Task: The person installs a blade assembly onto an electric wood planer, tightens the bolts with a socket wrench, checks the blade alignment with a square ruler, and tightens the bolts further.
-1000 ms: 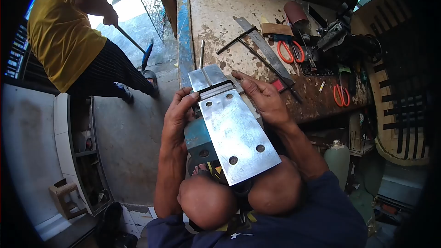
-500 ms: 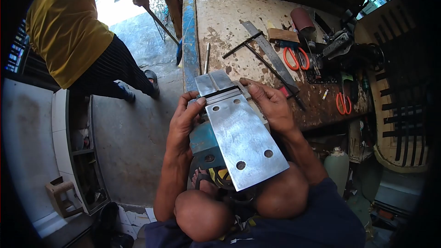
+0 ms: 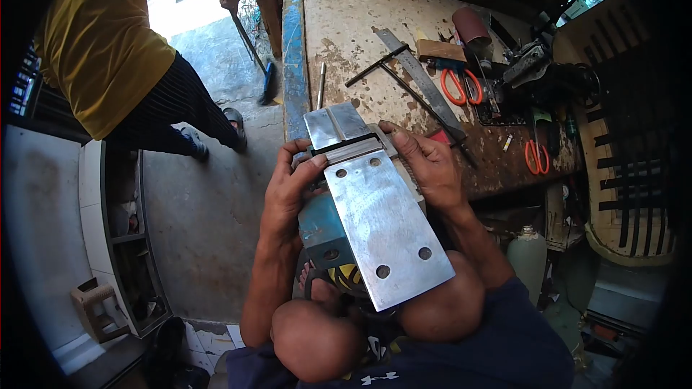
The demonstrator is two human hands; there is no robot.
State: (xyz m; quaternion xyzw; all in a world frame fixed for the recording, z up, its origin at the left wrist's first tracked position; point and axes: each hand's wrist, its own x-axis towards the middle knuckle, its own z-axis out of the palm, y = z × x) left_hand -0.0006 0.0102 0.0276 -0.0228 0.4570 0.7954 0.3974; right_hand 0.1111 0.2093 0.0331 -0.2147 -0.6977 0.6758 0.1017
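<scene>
A large shiny metal plate [image 3: 389, 227] with several round holes slants toward my knees. At its far end a grey strip and a dark line lie across it, and a shorter metal plate [image 3: 337, 124] with a lengthwise groove sits beyond them. Below the plates is a blue-green metal block [image 3: 324, 227], partly hidden; it looks like part of a vise. My left hand [image 3: 288, 187] is closed at the left side of the joint, thumb on the strip's end. On the opposite side my right hand [image 3: 431, 169] grips the edge with its thumb on top, fingers partly hidden.
A worn workbench [image 3: 339, 18] holds a steel ruler [image 3: 422, 79], a black T-shaped rod [image 3: 377, 66], orange-handled scissors [image 3: 461, 86] and a wooden block [image 3: 441, 50]. At left a person in a yellow shirt [image 3: 108, 50] holds a broom [image 3: 267, 86]. A slatted chair [image 3: 598, 194] stands right.
The near end of the large plate has shifted slightly down toward my knees. Both hands keep their places at the joint. The other person's broom has swung a little to the left.
</scene>
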